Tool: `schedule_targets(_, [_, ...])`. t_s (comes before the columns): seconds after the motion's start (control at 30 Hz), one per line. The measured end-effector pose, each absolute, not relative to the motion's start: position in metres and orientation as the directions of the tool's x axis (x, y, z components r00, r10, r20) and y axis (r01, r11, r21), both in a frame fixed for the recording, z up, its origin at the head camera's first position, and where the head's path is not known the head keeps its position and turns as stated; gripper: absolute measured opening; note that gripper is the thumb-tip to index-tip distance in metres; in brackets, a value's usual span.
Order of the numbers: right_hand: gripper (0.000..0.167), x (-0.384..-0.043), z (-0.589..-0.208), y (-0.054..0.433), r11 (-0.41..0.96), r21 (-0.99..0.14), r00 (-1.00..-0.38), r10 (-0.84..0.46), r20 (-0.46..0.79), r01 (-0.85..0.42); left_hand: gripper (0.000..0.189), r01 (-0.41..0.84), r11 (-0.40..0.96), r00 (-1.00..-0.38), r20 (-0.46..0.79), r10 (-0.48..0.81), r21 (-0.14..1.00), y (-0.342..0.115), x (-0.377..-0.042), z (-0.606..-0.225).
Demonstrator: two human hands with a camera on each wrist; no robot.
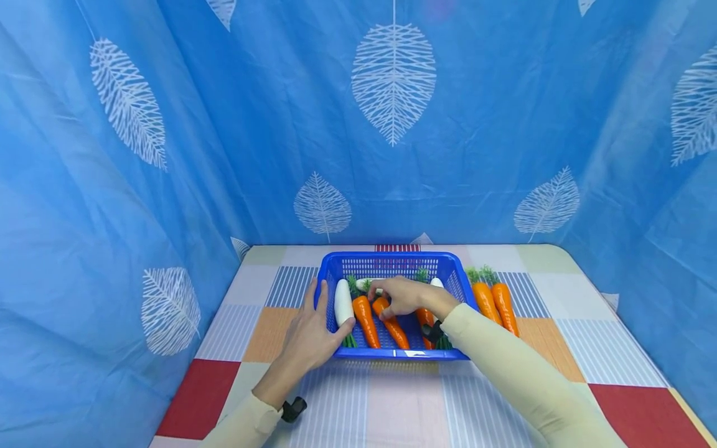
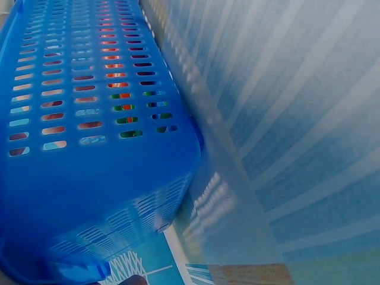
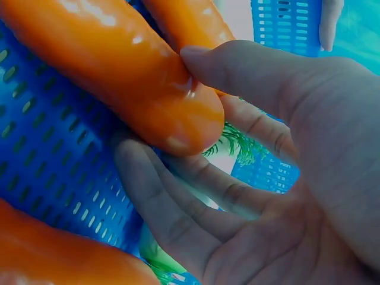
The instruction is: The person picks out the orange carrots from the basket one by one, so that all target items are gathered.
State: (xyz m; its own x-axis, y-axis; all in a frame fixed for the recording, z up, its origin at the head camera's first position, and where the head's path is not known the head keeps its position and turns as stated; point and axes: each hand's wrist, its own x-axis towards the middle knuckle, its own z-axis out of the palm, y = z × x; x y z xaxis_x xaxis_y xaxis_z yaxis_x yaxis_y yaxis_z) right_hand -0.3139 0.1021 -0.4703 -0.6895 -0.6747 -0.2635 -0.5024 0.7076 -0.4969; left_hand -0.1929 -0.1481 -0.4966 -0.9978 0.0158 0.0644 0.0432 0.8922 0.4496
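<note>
A blue plastic basket [image 1: 392, 256] holds orange carrots and white radishes. My right hand [image 1: 406, 294] reaches into its middle and grips the thick leafy end of a carrot [image 1: 394, 326]. In the right wrist view, the thumb lies on top of that carrot [image 3: 136, 77] and the fingers curl beneath it. Another carrot [image 1: 366, 320] lies just to its left. My left hand [image 1: 313, 333] rests at the basket's left side with straight, spread fingers, its thumb over the rim by a white radish [image 1: 343, 302]. The left wrist view shows the basket's slotted wall [image 2: 95, 172].
Two carrots [image 1: 495, 302] with green tops lie on the table to the right of the basket. A further carrot [image 1: 426, 323] is in the basket's right part, under my right forearm. A patchwork cloth [image 1: 403, 398] covers the table, and blue curtains [image 1: 269, 124] surround it.
</note>
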Motion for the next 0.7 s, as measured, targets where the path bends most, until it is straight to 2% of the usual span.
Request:
schedule_targets(0.23, [0.030, -0.3161, -0.4715, 0.1012, 0.698, -0.500, -0.679, -0.686, -0.262, -0.513, 0.111, 0.042, 0.888, -0.998, 0.067, 0.012, 0.459, -0.1493, -0.1916, -0.4960])
schedule_targets(0.7, [0.037, -0.3137, -0.4670, 0.1061, 0.689, -0.503, -0.706, -0.679, -0.199, -0.521, 0.111, 0.047, 0.893, -0.997, 0.073, 0.016, 0.448, -0.1500, -0.1933, -0.4978])
